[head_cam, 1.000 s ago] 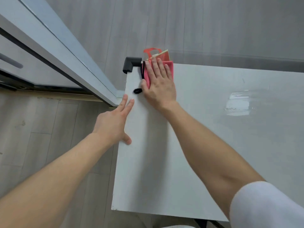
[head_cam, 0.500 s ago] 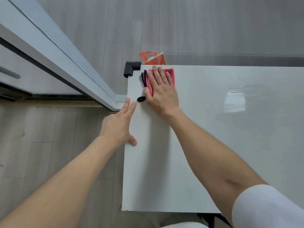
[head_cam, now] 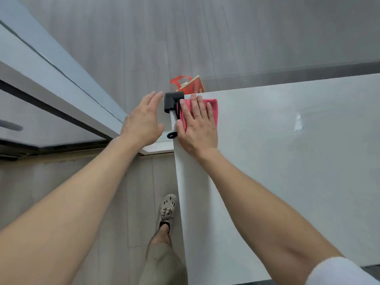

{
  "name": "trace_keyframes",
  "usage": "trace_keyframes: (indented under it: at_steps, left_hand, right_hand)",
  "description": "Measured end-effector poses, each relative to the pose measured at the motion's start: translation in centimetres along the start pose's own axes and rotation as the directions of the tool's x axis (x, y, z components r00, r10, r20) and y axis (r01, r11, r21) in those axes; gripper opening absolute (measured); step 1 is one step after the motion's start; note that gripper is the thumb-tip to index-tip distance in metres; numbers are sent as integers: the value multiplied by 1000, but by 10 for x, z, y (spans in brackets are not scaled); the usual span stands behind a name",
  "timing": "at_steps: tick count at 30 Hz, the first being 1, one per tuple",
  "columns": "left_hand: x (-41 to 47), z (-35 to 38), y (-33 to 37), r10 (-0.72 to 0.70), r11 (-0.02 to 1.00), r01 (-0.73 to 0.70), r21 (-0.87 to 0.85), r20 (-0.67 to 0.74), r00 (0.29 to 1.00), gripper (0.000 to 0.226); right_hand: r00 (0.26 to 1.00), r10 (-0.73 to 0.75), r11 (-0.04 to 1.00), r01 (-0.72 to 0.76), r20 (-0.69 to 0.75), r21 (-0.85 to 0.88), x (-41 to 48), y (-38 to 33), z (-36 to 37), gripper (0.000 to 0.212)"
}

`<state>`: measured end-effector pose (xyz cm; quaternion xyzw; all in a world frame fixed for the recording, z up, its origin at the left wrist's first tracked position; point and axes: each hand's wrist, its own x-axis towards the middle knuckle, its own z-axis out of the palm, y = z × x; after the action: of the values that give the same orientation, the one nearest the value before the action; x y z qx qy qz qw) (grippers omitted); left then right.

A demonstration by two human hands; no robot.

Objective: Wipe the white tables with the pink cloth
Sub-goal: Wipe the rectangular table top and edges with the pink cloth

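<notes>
Pink cloth [head_cam: 212, 108] lay at far left corner of white table [head_cam: 287, 161], flat under right hand [head_cam: 197, 124] — fingers straight, slightly spread, pressing it down. Black corner guard [head_cam: 171, 99] just beside cloth. Left hand [head_cam: 144, 122] hovered off table edge near guard — fingers straight, close together, holding nothing. Red bag [head_cam: 191, 85] on floor beyond corner.

Red bag [head_cam: 192, 85] on floor — black corner guard [head_cam: 171, 99], beige shoe [head_cam: 168, 208].

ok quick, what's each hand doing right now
left hand: open, holding nothing
right hand: open, pressed flat on the pink cloth on the white table
</notes>
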<state>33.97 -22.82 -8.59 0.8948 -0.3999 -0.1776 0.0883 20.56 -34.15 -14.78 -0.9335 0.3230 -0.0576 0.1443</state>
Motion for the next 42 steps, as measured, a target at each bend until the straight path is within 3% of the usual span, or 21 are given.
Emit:
trace_keyframes:
  at_steps: [6, 10, 13, 19, 24, 27, 32, 37, 39, 42]
  left_hand:
    - [41, -3, -2, 150, 985, -161, 60, 148, 977, 83]
    - [50, 2, -1, 160, 982, -168, 82, 101, 982, 73]
    - [57, 4, -5, 167, 975, -180, 129, 106, 980, 67]
    - [66, 0, -14, 190, 967, -209, 144, 136, 972, 67]
    - [67, 3, -18, 238, 952, -255, 170, 116, 964, 65]
    - [65, 1, -23, 273, 932, -296, 210, 131, 953, 70]
    - [60, -3, -27, 283, 933, -314, 178, 181, 942, 83]
    - [56, 7, -30, 333, 899, -375, 225, 203, 921, 98]
    - [56, 7, -34, 360, 880, -401, 255, 195, 913, 94]
    - [58, 1, -33, 432, 852, -449, 270, 122, 894, 68]
  right_hand:
    - [997, 10, 999, -14, -82, -50, -92, 10, 1, 68]
    - [986, 131, 991, -133, -102, -8, -24, -16, 12, 67]
    - [984, 144, 989, -145, -109, -5, -3, -27, 14, 66]
    - [991, 79, 995, -85, -108, -49, -129, -32, 11, 69]
    - [988, 93, 994, -100, -122, -49, -38, -43, 20, 67]
    - [991, 88, 994, -93, -97, -51, -38, -43, 19, 69]
    - [997, 74, 995, -76, -28, -63, -151, -45, 8, 75]
    - [967, 244, 967, -248, -74, -63, -62, -54, 21, 73]
    - [946, 315, 947, -319, -71, -49, -29, -58, 25, 73]
    - [955, 281, 956, -287, -96, -58, -62, -57, 25, 73]
